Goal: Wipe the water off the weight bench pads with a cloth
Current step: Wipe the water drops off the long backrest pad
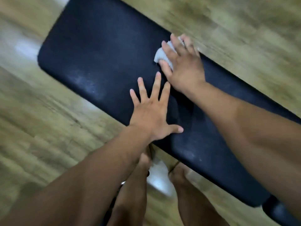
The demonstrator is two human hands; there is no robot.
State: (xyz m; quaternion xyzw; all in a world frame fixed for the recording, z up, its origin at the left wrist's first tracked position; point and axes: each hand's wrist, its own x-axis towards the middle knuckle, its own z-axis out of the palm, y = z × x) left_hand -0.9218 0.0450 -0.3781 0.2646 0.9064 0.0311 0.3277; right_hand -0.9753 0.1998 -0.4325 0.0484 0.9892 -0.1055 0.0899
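Right hand (pixel 182 62), fingers spread, presses the wadded cloth (pixel 160 55) by the bench pad's (pixel 97 54) far edge. Left hand (pixel 151 110) lies flat and splayed nearer me, with lots of bare pad leftward.

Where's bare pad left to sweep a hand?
Widest: the pad from its rounded end, upper left in view, up to both hands. Smaller: the strip between the two forearms. Crowded mid-pad: left hand flat by the near edge, right hand pressing the cloth by the far edge.
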